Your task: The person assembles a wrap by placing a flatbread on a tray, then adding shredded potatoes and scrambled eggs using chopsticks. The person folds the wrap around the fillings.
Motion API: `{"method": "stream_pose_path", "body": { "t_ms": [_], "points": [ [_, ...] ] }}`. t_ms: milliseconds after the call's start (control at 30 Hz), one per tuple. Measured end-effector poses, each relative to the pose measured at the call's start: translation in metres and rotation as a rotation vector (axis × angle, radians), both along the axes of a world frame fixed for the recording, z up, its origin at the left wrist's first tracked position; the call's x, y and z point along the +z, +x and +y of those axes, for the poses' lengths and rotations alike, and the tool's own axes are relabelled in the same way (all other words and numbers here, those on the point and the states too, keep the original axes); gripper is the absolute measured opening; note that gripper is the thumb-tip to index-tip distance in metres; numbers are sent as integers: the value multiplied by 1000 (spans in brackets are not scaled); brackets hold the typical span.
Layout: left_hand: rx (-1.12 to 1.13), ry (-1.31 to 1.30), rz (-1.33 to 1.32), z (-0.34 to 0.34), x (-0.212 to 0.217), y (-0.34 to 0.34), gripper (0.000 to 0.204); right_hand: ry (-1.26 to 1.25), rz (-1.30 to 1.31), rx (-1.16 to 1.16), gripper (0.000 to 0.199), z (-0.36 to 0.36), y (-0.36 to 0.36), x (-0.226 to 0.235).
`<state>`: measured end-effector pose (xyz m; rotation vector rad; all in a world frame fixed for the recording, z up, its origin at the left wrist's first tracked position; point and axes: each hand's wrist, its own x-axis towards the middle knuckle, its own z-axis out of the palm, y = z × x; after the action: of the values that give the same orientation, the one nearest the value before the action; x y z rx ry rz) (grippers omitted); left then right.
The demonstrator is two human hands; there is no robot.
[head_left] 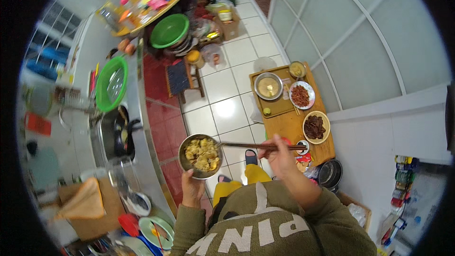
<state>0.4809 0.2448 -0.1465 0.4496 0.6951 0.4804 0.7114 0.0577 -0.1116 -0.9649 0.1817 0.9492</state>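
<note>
My left hand (pixel 191 189) grips the near rim of a metal bowl (pixel 181 163), its thumb over the edge. Chunky yellowish food (pixel 203 153) fills much of the bowl. A pair of long brown chopsticks (pixel 241 146) is pinched in my right hand (pixel 278 160), and their tips reach the food at the bowl's right side. Both hands are in front of my body, above the tiled floor. To the right, a low wooden table (pixel 279 130) carries a metal bowl of pale liquid (pixel 268 86), a plate of reddish-brown bits (pixel 300 95) and a basket of dark pieces (pixel 314 127).
Along the left runs a counter with a sink (pixel 113 135), a green basin (pixel 112 84) and a cutting board (pixel 99 208). A small stool (pixel 180 78) and a large green basin (pixel 169 31) stand ahead. A dark pot (pixel 330 173) sits beside the table, near frosted panels (pixel 350 23).
</note>
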Motion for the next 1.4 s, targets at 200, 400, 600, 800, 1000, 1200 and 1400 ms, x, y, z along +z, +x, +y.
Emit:
{"method": "stream_pose_path", "body": {
  "t_ms": [200,400,600,800,1000,1200,1400],
  "points": [
    [-502,11,80,21,-51,181,66,-118,245,-645,36,-86,91,-63],
    [-806,7,91,25,-153,357,54,-357,103,-979,31,-143,103,-72],
    [-1052,383,348,48,-292,520,57,-392,228,-1191,35,-149,87,-123],
    [-988,517,412,56,-374,634,49,-405,297,-1345,34,-112,104,-178],
    [-1023,690,480,50,-449,674,53,-449,392,-1391,36,-102,110,-212],
    [-1053,648,429,30,-458,674,51,-425,377,-1349,33,-100,97,-234],
    [-1079,728,379,32,-460,664,48,-443,400,-1323,35,-94,105,-240]
  ]
}}
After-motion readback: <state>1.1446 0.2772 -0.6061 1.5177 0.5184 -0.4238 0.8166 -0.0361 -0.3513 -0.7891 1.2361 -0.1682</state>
